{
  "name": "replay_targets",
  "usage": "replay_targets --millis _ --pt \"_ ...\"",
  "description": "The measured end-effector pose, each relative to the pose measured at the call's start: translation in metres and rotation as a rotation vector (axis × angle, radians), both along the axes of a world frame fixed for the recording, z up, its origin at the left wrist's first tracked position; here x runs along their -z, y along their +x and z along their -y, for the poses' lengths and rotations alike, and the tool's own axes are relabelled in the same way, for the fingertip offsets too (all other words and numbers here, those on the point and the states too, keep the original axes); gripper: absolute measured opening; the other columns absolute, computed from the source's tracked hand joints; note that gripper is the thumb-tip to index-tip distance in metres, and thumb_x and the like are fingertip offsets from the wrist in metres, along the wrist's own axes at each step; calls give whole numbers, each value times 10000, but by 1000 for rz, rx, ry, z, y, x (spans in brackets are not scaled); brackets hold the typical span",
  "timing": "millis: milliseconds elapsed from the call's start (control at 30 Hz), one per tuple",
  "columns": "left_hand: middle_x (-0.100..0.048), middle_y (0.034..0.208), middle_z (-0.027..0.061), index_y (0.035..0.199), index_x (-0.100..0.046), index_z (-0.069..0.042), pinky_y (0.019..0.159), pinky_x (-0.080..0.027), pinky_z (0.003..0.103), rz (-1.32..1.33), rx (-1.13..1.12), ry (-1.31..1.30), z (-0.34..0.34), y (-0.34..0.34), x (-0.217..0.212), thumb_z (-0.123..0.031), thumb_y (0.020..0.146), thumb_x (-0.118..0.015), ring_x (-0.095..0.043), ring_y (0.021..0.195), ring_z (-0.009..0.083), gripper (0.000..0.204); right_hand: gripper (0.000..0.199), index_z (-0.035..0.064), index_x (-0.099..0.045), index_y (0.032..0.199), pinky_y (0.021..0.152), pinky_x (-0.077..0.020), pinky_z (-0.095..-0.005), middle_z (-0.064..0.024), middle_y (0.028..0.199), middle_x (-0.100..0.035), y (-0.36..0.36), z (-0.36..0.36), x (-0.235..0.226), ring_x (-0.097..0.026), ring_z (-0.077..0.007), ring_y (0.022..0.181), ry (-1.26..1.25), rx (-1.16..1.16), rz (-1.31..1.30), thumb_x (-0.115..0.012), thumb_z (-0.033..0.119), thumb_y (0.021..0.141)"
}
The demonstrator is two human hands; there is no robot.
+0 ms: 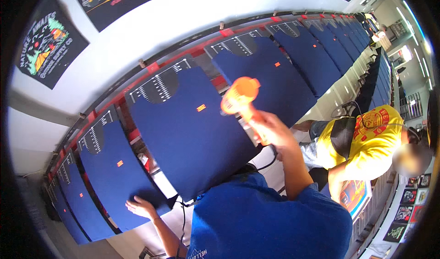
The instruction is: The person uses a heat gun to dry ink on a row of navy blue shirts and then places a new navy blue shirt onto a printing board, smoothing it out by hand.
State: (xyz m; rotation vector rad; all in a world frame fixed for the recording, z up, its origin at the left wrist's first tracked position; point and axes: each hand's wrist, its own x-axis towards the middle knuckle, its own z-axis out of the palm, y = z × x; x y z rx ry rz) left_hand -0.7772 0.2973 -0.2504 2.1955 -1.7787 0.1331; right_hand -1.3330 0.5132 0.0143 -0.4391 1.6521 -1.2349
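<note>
My right hand (276,133) is closed around the handle of an orange hair dryer (239,95), held above the gap between two boards, with a black cord (270,162) hanging from its lower end. Below it lies a navy blue shirt (188,135), stretched flat over a board and bearing a small orange print (201,107). My left hand (142,208) has its fingers apart, at the near right edge of the navy shirt (119,179) on the neighbouring board to the left. Whether its palm presses on the cloth I cannot tell.
Several more boards with navy shirts (300,46) run along a red and black rail (183,48). A person in a yellow shirt (378,130) stands close on the right, with a hand at a framed colourful panel (357,197). A thin black cable (184,217) hangs near my left forearm.
</note>
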Motion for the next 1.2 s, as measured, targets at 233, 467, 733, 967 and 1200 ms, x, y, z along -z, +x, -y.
replay_targets --millis 233,467,733,967,1200 --pt "-302 1558 261 1465 -354 61 1183 -212 547 -117 491 160 -68 -286 -29 -331 1003 -516 -251 1447 466 628 456 6 -575 1195 548 -522 -256 -60 928 -649 -194 -63 17 -581 -102 623 -7 342 -221 -617 396 962" --pt "-227 1598 240 1509 -266 68 1215 -134 514 3 624 197 -79 -431 -29 -368 1025 -430 -175 1494 405 672 435 20 -587 1214 567 -524 -263 -67 936 -656 -306 -74 42 -588 -99 638 -17 380 -136 -634 366 953" --pt "-214 1605 232 1520 -255 54 1215 -139 511 -5 604 212 -61 -485 -26 -367 1030 -407 -174 1495 398 663 392 12 -583 1206 564 -530 -269 -70 949 -651 -335 -61 52 -586 -103 635 -4 317 -100 -617 323 971" --pt "-222 1600 237 1517 -261 57 1214 -141 513 -11 624 185 -63 -496 -21 -356 1033 -405 -178 1495 399 652 374 9 -580 1201 560 -528 -264 -67 938 -648 -338 -56 56 -578 -97 624 15 287 -100 -612 306 977" --pt "-237 1591 247 1522 -242 58 1215 -139 514 -42 625 204 -68 -500 -23 -337 1033 -416 -177 1492 412 652 417 11 -571 1245 584 -524 -250 -62 952 -663 -341 -56 61 -575 -89 635 11 261 -86 -617 327 978"
